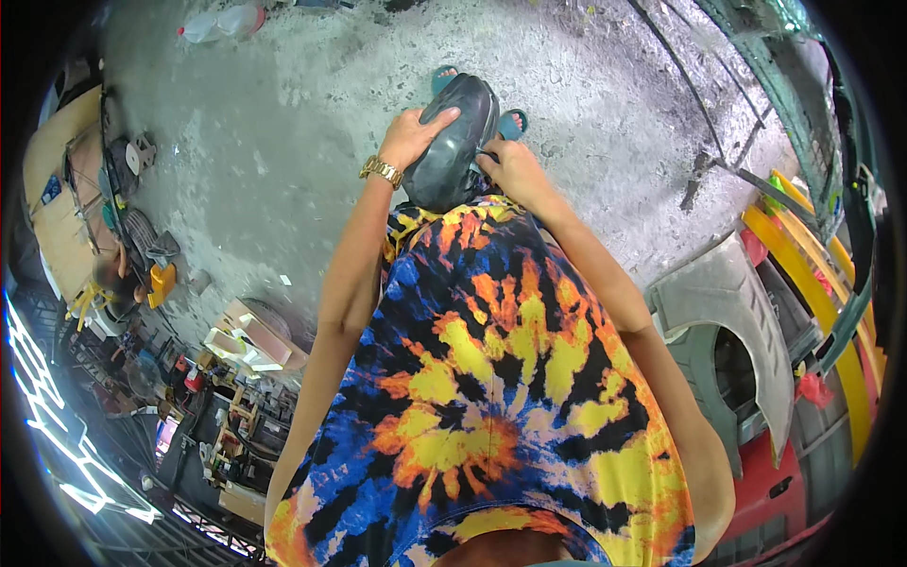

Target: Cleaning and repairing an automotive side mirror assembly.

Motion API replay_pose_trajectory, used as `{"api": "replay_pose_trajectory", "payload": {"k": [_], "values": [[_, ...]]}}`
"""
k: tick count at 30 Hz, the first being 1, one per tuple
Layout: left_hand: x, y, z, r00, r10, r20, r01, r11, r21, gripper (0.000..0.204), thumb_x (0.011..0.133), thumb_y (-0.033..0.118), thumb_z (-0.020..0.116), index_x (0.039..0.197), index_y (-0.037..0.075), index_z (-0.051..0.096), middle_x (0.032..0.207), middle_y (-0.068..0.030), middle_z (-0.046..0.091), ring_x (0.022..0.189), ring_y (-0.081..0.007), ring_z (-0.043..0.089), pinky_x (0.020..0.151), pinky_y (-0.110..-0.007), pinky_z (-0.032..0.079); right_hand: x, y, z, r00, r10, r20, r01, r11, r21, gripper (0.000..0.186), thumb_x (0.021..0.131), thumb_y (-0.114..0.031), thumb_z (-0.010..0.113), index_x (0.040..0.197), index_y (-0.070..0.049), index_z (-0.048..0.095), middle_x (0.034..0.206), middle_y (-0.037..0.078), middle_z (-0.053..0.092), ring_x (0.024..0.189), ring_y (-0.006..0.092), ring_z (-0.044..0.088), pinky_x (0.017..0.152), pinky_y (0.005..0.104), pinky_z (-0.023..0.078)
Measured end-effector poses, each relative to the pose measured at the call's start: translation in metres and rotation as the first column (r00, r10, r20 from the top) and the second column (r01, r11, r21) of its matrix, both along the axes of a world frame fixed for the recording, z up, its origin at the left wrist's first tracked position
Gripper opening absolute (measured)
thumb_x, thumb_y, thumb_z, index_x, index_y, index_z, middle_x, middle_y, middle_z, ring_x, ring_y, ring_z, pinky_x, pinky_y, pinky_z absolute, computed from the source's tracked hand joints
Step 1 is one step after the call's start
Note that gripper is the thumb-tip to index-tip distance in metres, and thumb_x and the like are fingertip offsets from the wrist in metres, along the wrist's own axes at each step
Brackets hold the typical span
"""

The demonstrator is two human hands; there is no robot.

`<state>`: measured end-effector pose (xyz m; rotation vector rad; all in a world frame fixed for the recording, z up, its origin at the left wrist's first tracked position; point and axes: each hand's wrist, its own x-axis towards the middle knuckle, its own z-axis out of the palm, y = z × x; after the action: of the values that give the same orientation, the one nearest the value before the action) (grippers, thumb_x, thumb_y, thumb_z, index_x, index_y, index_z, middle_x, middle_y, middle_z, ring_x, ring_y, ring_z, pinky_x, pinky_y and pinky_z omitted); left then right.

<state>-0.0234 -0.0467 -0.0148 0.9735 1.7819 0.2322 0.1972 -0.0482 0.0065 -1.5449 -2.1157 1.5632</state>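
Observation:
A glossy black, rounded oblong housing rests against my lap, its far end pointing away from me; its exact kind I cannot tell. Over its left side lies my left hand, the thumb stretched across the top and the other fingers out of sight around the edge. My right hand is closed at the right edge of the housing. A thin dark piece shows at its fingertips, too small to name. Beyond the housing, my feet in teal sandals stand on the floor.
Clear plastic bottles lie on the concrete floor at the far left. On the right are a grey car fender and yellow curved panels. A cluttered shelf stands at lower left, and what looks like another person is at left.

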Motion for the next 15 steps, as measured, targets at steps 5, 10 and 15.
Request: {"api": "replay_pose_trajectory", "payload": {"k": [5,10,15], "values": [[-0.008,-0.01,-0.01,0.98,0.12,0.157,-0.119,0.993,-0.019,0.073,0.075,0.069,0.066,0.082,-0.003,0.069,0.074,-0.0141,0.07,0.069,-0.0233,0.068,0.065,-0.035,0.052,0.015,-0.001,0.023,0.943,-0.333,-0.029,0.247,0.752,-0.611,0.043,0.084,-0.044,0.072,0.074,-0.003,0.063,0.06,-0.002,0.053,0.048,0.0091,0.049,0.046,0.0276,0.037],[-0.001,0.0,-0.006,1.0,0.026,0.01,-0.026,0.999,0.024,0.073,0.075,0.069,0.067,0.081,-0.003,0.069,0.074,-0.0139,0.069,0.068,-0.0231,0.068,0.065,-0.035,0.052,0.0,-0.007,-0.007,0.957,-0.289,0.006,0.252,0.821,-0.512,0.03,0.084,-0.029,0.07,0.089,0.001,0.069,0.067,0.006,0.06,0.061,0.0152,0.055,0.06,0.0313,0.043],[-0.003,0.0,-0.008,0.995,0.037,0.096,-0.034,0.999,-0.035,0.059,0.081,0.058,0.07,0.083,-0.001,0.071,0.074,-0.0068,0.069,0.063,-0.0129,0.065,0.06,-0.028,0.051,0.012,-0.01,-0.014,0.985,-0.152,-0.086,0.104,0.905,-0.413,0.032,0.081,-0.023,0.069,0.101,0.002,0.07,0.083,0.021,0.069,0.081,0.0317,0.068,0.078,0.0397,0.051]]}}
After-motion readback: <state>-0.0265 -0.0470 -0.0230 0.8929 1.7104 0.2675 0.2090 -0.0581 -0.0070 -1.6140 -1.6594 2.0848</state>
